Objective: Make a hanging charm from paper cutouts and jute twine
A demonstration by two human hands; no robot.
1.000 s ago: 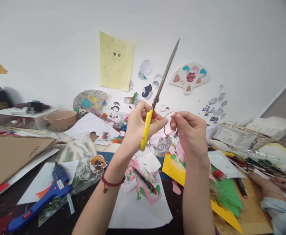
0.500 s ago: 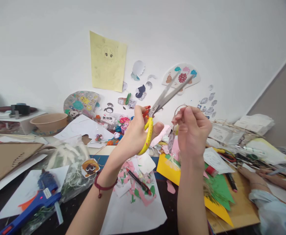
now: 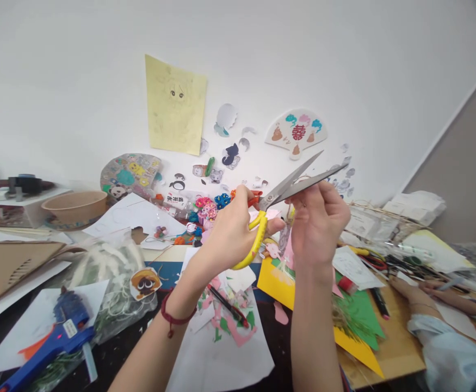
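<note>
Your left hand grips the long silver scissors with yellow and red handles, up above the dark bench. They slant up and right, blades apart. Your right grip pinches a thin brown cord loop.

soft, even light; stretched edges

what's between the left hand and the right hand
In the head view, the scissors, blades open, extend across the gap from the left hand toward the right hand.
</note>
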